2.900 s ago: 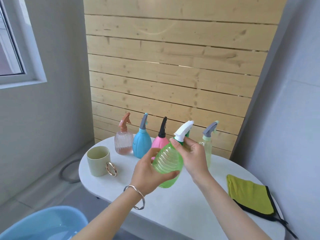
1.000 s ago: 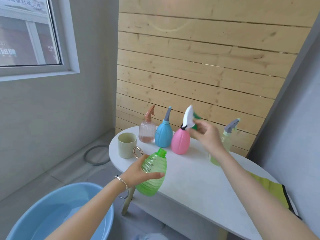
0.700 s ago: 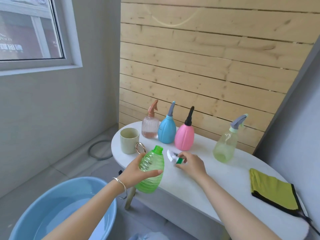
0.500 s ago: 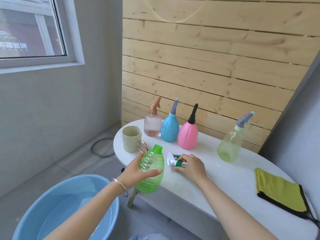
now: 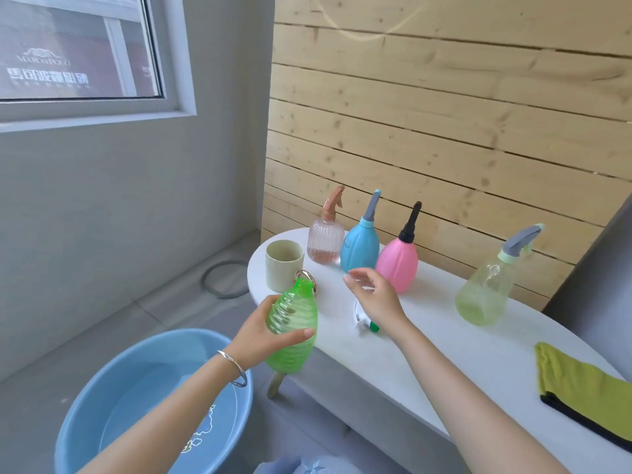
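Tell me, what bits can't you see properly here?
All in the head view:
Spray head: mostly hidden under the right hand.
Mug: handle partly covered by the green bottle that the left hand holds.
Yellow cloth: cut off by the right edge.
Blue basin: cut off by the bottom edge.

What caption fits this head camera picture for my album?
Left hand holds the uncapped green bottle; its spray head lies on the table by the right hand.

Mug [image 5: 284,265], blue bottle [image 5: 359,249], pink bottle [image 5: 398,265], yellow cloth [image 5: 581,384] on table [image 5: 444,364]; basin [image 5: 99,401] w/ water on floor.
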{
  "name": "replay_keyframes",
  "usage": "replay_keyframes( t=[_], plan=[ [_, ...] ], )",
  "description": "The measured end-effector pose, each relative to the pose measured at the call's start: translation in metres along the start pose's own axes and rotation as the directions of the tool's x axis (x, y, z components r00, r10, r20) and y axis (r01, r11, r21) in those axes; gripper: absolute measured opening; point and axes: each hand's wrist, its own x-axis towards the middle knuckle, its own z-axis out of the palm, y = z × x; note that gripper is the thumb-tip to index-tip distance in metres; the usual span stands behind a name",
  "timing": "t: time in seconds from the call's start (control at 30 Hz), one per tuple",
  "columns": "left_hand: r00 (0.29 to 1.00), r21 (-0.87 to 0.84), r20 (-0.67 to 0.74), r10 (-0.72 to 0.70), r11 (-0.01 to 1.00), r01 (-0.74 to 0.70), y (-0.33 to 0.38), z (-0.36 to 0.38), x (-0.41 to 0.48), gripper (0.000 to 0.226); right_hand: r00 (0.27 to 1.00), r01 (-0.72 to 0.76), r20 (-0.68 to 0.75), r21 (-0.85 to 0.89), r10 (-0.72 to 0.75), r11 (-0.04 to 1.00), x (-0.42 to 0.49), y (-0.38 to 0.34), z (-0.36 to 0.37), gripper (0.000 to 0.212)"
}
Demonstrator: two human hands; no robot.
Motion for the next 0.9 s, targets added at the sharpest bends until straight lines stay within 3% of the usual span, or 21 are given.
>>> replay_keyframes(
  t=[0.13,0.23,0.47,0.67,0.8,0.9],
  plan=[
    [0.997,0.006,-0.079,0.007,1.000,-0.007,-0.007,-0.020,-0.007,0.076,0.982,-0.182,0.072,0.125,0.174,0.975,0.021,-0.011,0.047,0.022],
    [0.993,0.040,-0.120,0.002,0.999,0.002,-0.017,-0.046,-0.013,0.074,0.966,-0.249,0.106,0.109,0.238,0.962,0.031,-0.009,0.079,0.042],
    [0.968,0.150,-0.243,-0.059,0.984,0.098,-0.060,-0.124,-0.030,0.082,0.998,-0.027,-0.052,0.226,0.040,0.974,0.034,-0.015,0.117,0.035],
    [0.900,0.115,-0.393,-0.191,0.960,0.254,-0.139,-0.187,-0.064,0.079,0.975,-0.003,0.206,0.371,-0.079,0.929,0.028,-0.049,0.192,0.037],
    [0.838,0.006,-0.476,-0.266,0.952,0.305,-0.193,-0.215,-0.077,0.072,0.926,-0.016,0.364,0.295,-0.097,0.955,0.027,-0.042,0.271,0.045],
    [0.811,-0.048,-0.500,-0.303,0.945,0.323,-0.235,-0.229,-0.077,0.076,0.860,0.020,0.507,0.080,-0.057,0.997,0.027,0.007,0.331,0.046]
  ],
)
